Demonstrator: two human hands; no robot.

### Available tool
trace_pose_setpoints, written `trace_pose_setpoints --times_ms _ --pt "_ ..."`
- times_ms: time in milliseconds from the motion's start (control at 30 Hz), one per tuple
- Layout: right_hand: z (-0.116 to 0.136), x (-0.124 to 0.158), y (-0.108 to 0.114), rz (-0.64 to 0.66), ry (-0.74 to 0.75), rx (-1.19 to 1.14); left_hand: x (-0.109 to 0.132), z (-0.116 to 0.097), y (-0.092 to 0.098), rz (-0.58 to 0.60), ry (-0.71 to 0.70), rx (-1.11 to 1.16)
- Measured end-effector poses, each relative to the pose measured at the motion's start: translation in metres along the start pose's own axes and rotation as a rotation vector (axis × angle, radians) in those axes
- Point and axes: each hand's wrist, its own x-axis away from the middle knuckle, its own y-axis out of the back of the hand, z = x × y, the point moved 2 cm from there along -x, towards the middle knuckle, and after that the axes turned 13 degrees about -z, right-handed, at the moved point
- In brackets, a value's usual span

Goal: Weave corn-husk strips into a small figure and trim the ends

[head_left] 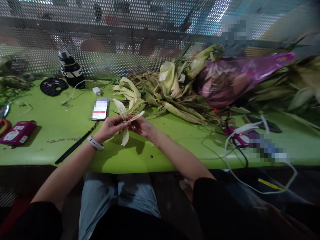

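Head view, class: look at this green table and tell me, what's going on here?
A seated person holds a pale corn husk between both hands, just above the green table. The left hand, with a white watch on its wrist, and the right hand pinch it together, its leaves splaying out. Behind lies a pile of husks beside a purple bag; a phone lies nearby.

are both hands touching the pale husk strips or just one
Touching. The head view shows the left hand and the right hand both pinching the husk strips where their fingertips meet.
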Motion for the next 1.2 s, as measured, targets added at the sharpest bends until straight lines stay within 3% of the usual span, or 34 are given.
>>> trace_pose_setpoints --times_ms 133,333,500,633,700,800,900,1033,1200 --pt "-0.005 -0.001 0.000 -0.029 -0.033 0.007 0.000 0.002 0.002 -0.030 -0.023 0.006" --pt "-0.007 -0.001 0.002 0.041 -0.030 0.124 0.003 -0.005 0.001 -0.038 -0.008 -0.053" --pt "-0.002 -0.005 0.009 -0.172 0.080 0.152 -0.001 0.003 0.004 -0.091 0.126 0.080" --pt "0.016 0.001 0.015 -0.354 0.383 0.138 -0.005 0.009 0.011 -0.124 0.184 0.161" --pt "0.023 0.008 0.011 -0.277 0.497 0.133 -0.006 0.009 0.012 -0.131 0.185 0.130" --pt "0.026 0.018 0.002 -0.136 0.546 0.223 -0.006 0.007 0.010 -0.103 0.148 0.034" --pt "0.023 0.023 -0.003 -0.141 0.593 0.324 -0.006 0.006 0.008 -0.076 0.080 -0.053" --pt "0.020 0.029 -0.006 -0.163 0.769 0.475 -0.009 0.011 0.011 -0.012 0.031 -0.146" --pt "0.024 0.038 -0.008 -0.057 0.917 0.682 -0.008 0.016 0.014 0.121 0.019 -0.237"
